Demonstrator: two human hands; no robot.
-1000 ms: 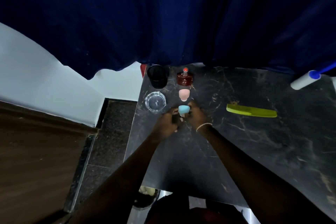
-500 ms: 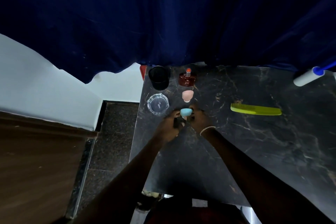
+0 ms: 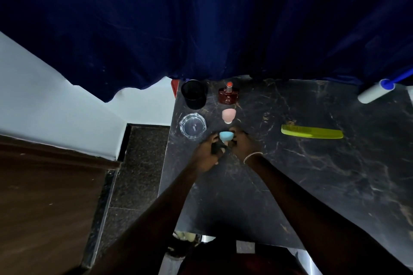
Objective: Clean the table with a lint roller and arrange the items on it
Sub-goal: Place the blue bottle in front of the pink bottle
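Observation:
On the dark marble table (image 3: 301, 185) a small blue sponge (image 3: 226, 135) sits between the fingertips of both hands. My left hand (image 3: 206, 155) curls round it from the left, with a small dark piece showing under its fingers. My right hand (image 3: 242, 145), with a bracelet at the wrist, holds it from the right. Just behind stands a pink sponge (image 3: 228, 114) on a white base. The lint roller (image 3: 374, 93), white with a blue handle, lies at the far right edge, well away from both hands.
Along the table's left side stand a black cup (image 3: 194, 96), a dark red perfume bottle (image 3: 228, 96) and a glass ashtray (image 3: 192, 126). A yellow-green comb (image 3: 311, 134) lies to the right. A dark blue curtain (image 3: 223, 29) hangs behind; the floor drops off left.
Both hands stay at the blue sponge in about the same spot. Only the view has shifted slightly.

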